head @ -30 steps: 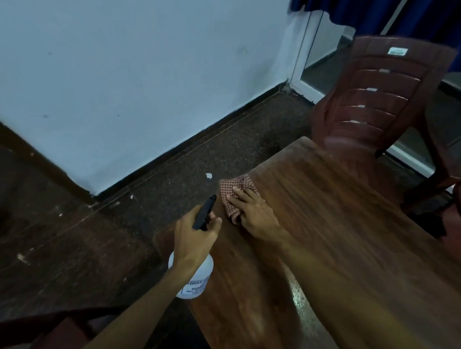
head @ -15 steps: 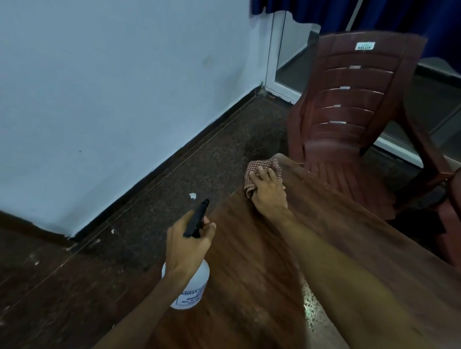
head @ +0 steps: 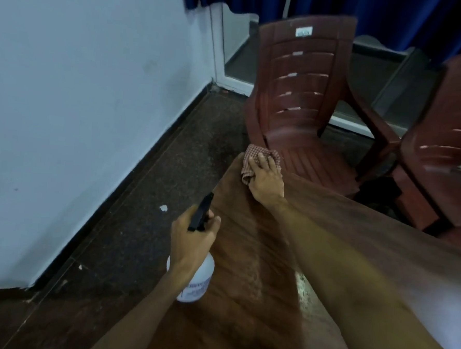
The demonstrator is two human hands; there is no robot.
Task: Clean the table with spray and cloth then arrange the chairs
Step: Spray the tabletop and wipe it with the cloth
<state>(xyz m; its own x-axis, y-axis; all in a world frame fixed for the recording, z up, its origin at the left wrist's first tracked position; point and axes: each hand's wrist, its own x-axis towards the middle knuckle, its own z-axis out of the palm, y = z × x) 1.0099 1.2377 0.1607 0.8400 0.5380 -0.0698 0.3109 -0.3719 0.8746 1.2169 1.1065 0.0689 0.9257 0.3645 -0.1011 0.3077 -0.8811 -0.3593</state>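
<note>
My right hand (head: 265,178) presses a red checked cloth (head: 252,159) flat onto the far corner of the brown wooden table (head: 246,256). My left hand (head: 193,239) grips a white spray bottle (head: 197,280) with a black trigger head (head: 200,212), held upright at the table's left edge. A dark red plastic chair (head: 301,103) stands just beyond the corner, facing the table. A second dark red chair (head: 441,149) stands to its right.
A pale blue wall (head: 80,97) runs along the left with a dark skirting. The dark speckled floor (head: 147,196) lies between wall and table. Blue curtains (head: 369,10) and a white door frame (head: 218,38) stand behind the chairs.
My right hand has slid the cloth along the table's left edge out to the far corner. The view has swung right, bringing the second chair in. The spray bottle stays held at the left edge.
</note>
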